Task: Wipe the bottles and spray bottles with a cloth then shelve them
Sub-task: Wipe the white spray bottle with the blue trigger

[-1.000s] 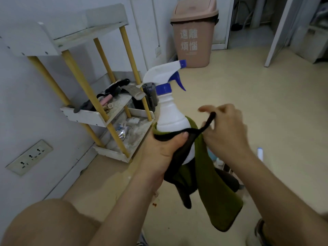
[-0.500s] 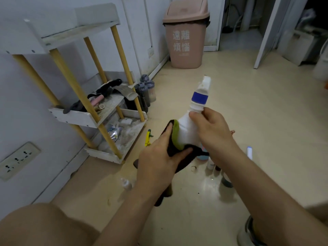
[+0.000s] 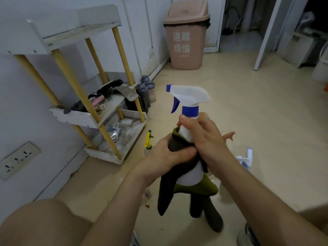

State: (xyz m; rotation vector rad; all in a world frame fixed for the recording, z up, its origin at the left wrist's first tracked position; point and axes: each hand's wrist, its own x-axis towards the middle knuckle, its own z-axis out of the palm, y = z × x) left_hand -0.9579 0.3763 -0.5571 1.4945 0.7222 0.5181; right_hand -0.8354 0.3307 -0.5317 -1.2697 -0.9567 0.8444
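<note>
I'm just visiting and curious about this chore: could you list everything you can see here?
spray bottle: one, white with blue trigger, held in both hands
cloth: one, olive and dark, wrapped round that bottle
rack: one, white shelves on yellow posts, left wall
bin: one, pinkish brown, far wall
grey bottles: about three, grey, floor beside rack
yellow sprayer: one, yellow-green, floor by rack
blue-white sprayer: one, floor at right
socket: one, white, left wall
left hand: one, grips the cloth
right hand: one, grips the bottle's neck
</note>
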